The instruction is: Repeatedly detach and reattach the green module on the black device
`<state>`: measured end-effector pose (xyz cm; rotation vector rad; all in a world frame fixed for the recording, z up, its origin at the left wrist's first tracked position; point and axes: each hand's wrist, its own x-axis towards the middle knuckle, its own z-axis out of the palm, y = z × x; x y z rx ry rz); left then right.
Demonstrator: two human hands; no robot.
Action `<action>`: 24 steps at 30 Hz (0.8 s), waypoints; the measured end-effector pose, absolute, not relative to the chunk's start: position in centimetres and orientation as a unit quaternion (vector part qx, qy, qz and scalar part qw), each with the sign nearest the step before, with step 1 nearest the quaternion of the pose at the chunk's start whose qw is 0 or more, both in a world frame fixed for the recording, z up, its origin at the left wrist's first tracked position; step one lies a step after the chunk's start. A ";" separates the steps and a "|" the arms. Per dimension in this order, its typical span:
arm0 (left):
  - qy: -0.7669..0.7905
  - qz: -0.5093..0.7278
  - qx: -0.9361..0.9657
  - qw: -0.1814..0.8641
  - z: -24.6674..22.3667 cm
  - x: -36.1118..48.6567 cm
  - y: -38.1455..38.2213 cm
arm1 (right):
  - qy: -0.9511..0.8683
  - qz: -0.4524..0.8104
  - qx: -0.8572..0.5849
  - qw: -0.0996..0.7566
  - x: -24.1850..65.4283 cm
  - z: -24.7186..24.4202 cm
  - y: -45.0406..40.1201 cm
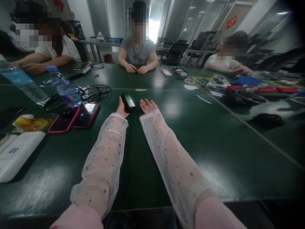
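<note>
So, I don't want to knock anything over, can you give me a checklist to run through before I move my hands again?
1. Small black device with a lit screen in left hand: ok, held.
2. Right hand empty: ok, it lies open.
3. Black coiled cables off both hands: ok, a gap shows.
4. Clear plastic bottle with blue cap closed: ok, cap on.
5. Two dark phones with pink-red edges lying apart: not ok, they meet at their edges.
6. Screen readable: cannot tell, too blurred.
</note>
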<state>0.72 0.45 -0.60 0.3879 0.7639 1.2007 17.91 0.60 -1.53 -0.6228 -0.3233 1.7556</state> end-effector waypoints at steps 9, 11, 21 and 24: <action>0.306 0.531 0.170 0.772 -0.5 0.8 0.3 | -0.141 0.749 -0.272 0.587 17.8 -1.6 0.7; 0.313 0.541 0.157 0.765 -0.4 0.8 0.3 | -0.138 0.750 -0.272 0.587 17.8 -1.6 0.7; 0.322 0.559 0.153 0.749 -0.7 0.9 0.6 | -0.155 0.751 -0.270 0.582 17.8 -1.9 1.0; 0.326 0.557 0.158 0.747 -0.8 0.9 0.8 | -0.166 0.753 -0.273 0.575 17.8 -1.9 1.0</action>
